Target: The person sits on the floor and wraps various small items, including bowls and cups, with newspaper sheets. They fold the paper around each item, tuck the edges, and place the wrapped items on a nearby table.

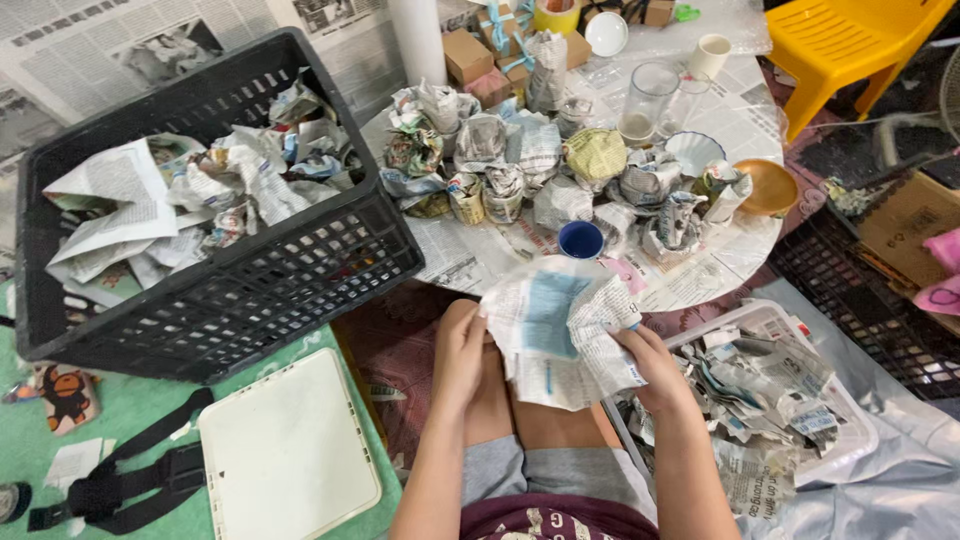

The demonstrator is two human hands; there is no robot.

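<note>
Both hands hold a crumpled newspaper bundle (560, 335) over my lap. My left hand (458, 350) grips its left edge, fingers curled in. On the right side, my right hand (655, 365) clutches the paper from below. What the paper wraps is hidden. Just beyond it, a dark blue cup (581, 240) stands on the round table (480, 262), which is covered in newspaper and carries several newspaper-wrapped items (500, 160).
A black plastic crate (260, 290) with crumpled newspaper stands at left. A white basket (855, 420) of paper scraps sits at right, a white lid (288, 450) and black strap (130, 480) lie on the green mat. Glasses (648, 100), an orange bowl (768, 187), a yellow chair (850, 40).
</note>
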